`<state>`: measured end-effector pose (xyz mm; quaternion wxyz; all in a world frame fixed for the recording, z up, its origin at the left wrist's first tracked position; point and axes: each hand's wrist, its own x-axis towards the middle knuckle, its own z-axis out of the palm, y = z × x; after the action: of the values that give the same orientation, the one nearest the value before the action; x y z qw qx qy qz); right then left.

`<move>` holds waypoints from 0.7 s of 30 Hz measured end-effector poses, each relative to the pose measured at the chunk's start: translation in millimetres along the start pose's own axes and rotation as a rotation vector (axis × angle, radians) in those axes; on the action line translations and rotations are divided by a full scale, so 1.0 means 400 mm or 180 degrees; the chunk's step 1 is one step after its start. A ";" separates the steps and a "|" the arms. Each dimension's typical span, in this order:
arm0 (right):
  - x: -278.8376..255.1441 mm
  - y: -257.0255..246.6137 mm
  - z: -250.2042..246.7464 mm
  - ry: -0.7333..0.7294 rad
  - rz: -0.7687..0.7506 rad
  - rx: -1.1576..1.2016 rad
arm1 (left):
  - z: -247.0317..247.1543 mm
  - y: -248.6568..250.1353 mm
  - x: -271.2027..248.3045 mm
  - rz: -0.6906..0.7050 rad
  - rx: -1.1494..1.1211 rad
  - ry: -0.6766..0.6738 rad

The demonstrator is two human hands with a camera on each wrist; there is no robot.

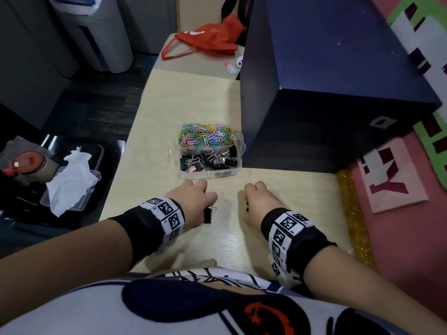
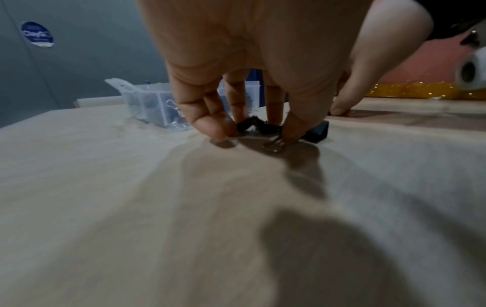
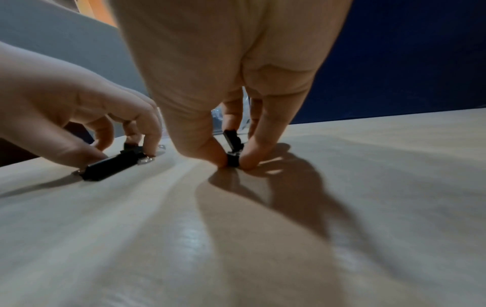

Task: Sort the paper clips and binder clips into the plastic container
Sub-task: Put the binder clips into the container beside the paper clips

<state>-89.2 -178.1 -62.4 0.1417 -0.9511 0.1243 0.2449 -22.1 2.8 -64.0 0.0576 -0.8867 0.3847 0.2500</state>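
Note:
A clear plastic container (image 1: 235, 171) stands mid-table, with coloured paper clips (image 1: 205, 137) in its far compartment and black binder clips (image 1: 208, 163) in the near one. Just in front of it my left hand (image 1: 202, 207) curls down over black binder clips on the table. Its thumb and fingers (image 2: 207, 126) close on a small black binder clip (image 2: 251, 125), and a larger one (image 1: 207, 215) lies under the thumb side. My right hand (image 3: 232, 165) pinches another small black binder clip (image 3: 232, 161) between thumb and finger on the tabletop.
A big dark blue box (image 1: 326, 81) stands right beside the container. A red bag (image 1: 210, 37) and a small glue bottle (image 1: 229, 67) lie at the far end. A black chair to the left holds a clear lid with tissue (image 1: 70, 184). A gold glitter strip (image 1: 353, 213) edges the table.

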 end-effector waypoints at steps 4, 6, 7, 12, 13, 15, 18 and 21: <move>0.009 -0.002 0.003 -0.0029 -0.0121 -0.0112 | 0.003 -0.026 -0.004 -0.0227 -0.0132 -0.0061; 0.017 -0.005 0.005 -0.0067 -0.0126 -0.0195 | 0.007 -0.035 -0.008 -0.0341 -0.0309 -0.0097; 0.020 -0.008 0.004 -0.0093 -0.0115 -0.0224 | 0.009 -0.038 -0.008 -0.0379 -0.0409 -0.0100; 0.033 -0.037 -0.034 -0.0109 -0.0054 -0.0087 | 0.012 -0.051 -0.006 -0.0404 -0.0666 -0.0043; 0.034 -0.049 -0.051 -0.0004 -0.0072 0.0056 | 0.011 -0.054 -0.007 -0.0396 -0.0696 -0.0022; 0.035 -0.077 -0.093 0.0430 -0.0175 0.0534 | 0.008 -0.057 -0.007 -0.0382 -0.0743 0.0045; 0.040 -0.116 -0.147 0.1104 -0.0410 0.1052 | 0.001 -0.063 -0.007 -0.0379 -0.0812 0.0080; 0.043 -0.128 -0.160 0.1097 -0.0475 0.0996 | -0.015 -0.066 -0.005 -0.0279 -0.0803 0.0111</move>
<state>-31.3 -154.4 -6.6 0.2817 -0.9518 0.1124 0.0457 -2.0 20.9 -60.1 -0.0502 -0.9070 0.3121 0.2781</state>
